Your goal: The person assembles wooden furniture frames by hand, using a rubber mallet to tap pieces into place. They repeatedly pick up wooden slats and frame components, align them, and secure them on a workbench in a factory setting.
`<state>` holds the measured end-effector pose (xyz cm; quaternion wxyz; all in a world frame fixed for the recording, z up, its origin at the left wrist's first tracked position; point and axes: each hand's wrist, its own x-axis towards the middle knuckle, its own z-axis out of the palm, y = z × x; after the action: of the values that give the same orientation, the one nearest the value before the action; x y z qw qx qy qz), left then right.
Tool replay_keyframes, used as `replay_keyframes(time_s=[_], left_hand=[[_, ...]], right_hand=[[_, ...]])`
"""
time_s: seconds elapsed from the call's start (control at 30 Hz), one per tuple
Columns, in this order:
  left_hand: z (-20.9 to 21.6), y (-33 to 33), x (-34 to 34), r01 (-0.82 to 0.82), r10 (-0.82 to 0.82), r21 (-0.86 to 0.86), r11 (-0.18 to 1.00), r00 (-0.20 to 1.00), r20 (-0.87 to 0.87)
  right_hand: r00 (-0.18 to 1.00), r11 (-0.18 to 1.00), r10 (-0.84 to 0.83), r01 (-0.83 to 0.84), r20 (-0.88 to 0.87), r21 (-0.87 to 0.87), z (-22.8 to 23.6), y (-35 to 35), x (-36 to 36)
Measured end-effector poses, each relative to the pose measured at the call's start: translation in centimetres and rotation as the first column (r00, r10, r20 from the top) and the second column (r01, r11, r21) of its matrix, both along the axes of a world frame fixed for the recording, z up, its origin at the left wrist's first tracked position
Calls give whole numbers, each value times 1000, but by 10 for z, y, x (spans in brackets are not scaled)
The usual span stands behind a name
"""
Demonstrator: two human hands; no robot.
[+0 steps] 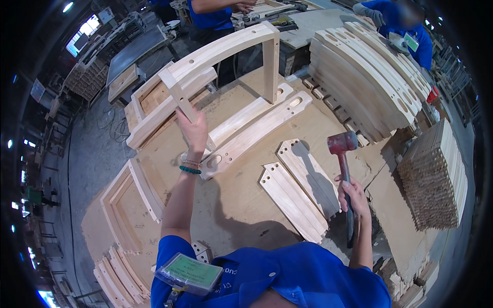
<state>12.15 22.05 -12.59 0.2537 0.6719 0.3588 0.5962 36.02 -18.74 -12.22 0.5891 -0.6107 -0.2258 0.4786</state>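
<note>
My left hand (193, 131) is closed around the near post of a pale wooden frame (226, 46). The frame has a curved top rail and a second post at its far end. On the board beneath lie two long wooden rails (257, 133) with slotted ends, side by side. My right hand (354, 197) grips the dark handle of a mallet (342, 142), its worn red head raised above the bench. Left of the mallet lie two flat wooden slats (292, 200) with drilled holes at their far ends. The fingertips of my left hand are partly hidden by the post.
Curved slotted boards (359, 82) stand stacked at the back right; a tall stack of boards (436, 174) is right of them. Frame parts (128, 190) and curved strips (120, 277) lie at the left. One co-worker (405, 25) is at far right, another (210, 15) at the back.
</note>
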Motion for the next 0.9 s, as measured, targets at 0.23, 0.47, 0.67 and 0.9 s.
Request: replay_keyframes(time_s=[0.23,0.47,0.67,0.9], left_hand=[[2,-11,-4,17,-16,22,1000,998,-60],[17,-14,-1,52,-52,-6,999,985,-167],[19,-13,-6,26,-33,-39,999,983,-182],[20,-11,0,52,-56,-29,998,983,-175]], right_hand=[[990,991,117,-111,80,-81,40,53,3],[739,971,227,-124,634,-204,111,98,37],[572,786,-363,-235,735,572,260,163,53],[638,930,-204,-111,742,351,191,252,72]])
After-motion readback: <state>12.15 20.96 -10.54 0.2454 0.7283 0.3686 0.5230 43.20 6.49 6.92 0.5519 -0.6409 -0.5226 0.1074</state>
